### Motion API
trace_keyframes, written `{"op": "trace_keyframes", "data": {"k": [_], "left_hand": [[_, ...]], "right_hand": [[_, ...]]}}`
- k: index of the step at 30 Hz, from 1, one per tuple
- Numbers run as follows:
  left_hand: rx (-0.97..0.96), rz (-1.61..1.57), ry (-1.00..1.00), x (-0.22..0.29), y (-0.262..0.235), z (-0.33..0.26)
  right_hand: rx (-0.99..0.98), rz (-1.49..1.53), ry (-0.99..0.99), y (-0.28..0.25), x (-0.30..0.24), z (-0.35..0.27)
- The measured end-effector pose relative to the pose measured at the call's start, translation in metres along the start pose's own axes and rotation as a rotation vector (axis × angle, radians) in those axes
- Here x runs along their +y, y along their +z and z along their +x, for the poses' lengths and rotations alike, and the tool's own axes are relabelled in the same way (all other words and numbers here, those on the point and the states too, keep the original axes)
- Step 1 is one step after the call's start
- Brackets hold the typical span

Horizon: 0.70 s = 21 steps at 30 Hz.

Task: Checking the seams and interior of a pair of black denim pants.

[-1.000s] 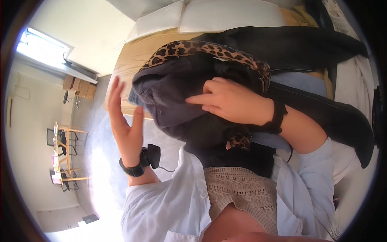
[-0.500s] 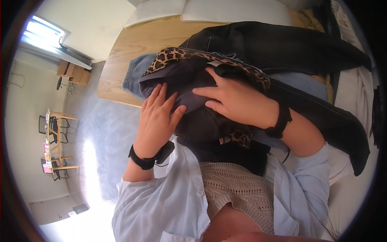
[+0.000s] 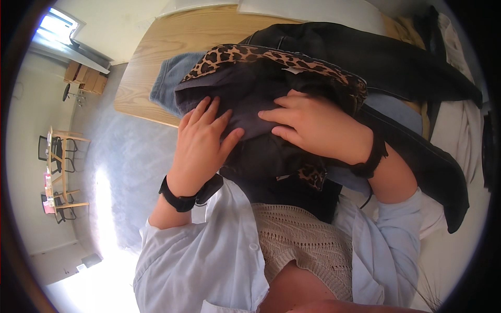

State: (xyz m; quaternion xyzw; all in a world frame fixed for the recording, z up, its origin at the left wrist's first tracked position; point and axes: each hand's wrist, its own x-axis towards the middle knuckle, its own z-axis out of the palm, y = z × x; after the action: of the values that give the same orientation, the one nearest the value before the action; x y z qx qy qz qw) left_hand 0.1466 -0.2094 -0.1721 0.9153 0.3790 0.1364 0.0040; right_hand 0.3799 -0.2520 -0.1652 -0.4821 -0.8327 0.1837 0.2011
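1. At the near edge of the pale wood-grained table, we have black denim trousers with a leopard-print waistband, lying over faded blue denim cloth.
2. Our left hand lies on their dark grey fabric lining, fingers slightly spread.
3. Our right hand rests there too, thumb and forefinger parted.

Dark trousers partly hid the blue denim beneath. The lower edge cut off the pale shirt. Items on the distant table were indistinct.
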Motion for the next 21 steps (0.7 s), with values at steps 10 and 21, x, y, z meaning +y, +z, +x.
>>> {"op": "trace_keyframes", "data": {"k": [10, 21], "left_hand": [[0.155, -0.181, -0.065, 0.005, 0.018, 0.032], [0.074, -0.265, -0.105, -0.004, 0.032, 0.040]], "right_hand": [[-0.059, -0.046, -0.058, -0.003, -0.001, -0.001], [-0.071, 0.009, -0.023, 0.000, 0.001, -0.002]]}}
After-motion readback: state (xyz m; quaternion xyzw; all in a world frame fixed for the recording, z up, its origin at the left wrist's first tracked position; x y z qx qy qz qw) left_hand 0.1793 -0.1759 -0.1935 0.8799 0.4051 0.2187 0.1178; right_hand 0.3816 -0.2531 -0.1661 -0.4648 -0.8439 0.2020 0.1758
